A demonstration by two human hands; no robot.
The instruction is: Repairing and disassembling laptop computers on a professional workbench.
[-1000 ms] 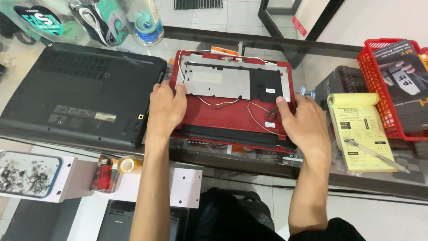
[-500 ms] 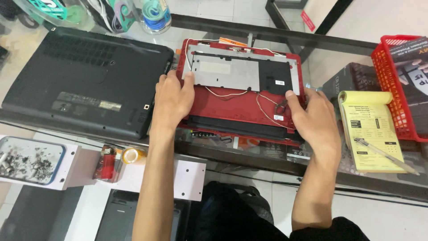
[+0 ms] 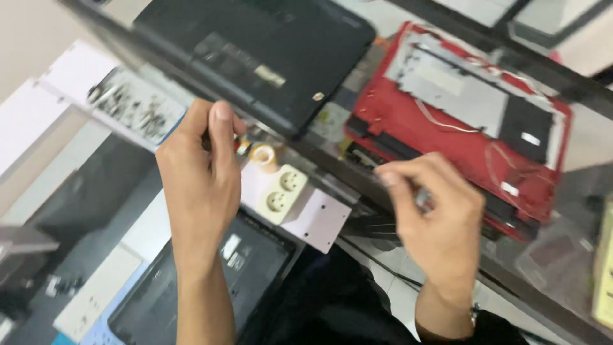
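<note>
Left hand (image 3: 201,169) curls loosely beside a screw tray (image 3: 137,108); right hand (image 3: 437,220) pinches something too blurred to identify, near the red laptop shell (image 3: 447,134).

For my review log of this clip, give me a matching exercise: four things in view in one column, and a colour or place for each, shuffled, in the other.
Things:
1. opened laptop shell
2. closed laptop
3. power strip
4. tray of screws

Colour or place:
A. black, upper middle of the glass table
B. cream, between the two hands
C. red, above the right hand
D. just left of the left hand

Pairs: 1-C, 2-A, 3-B, 4-D
</note>
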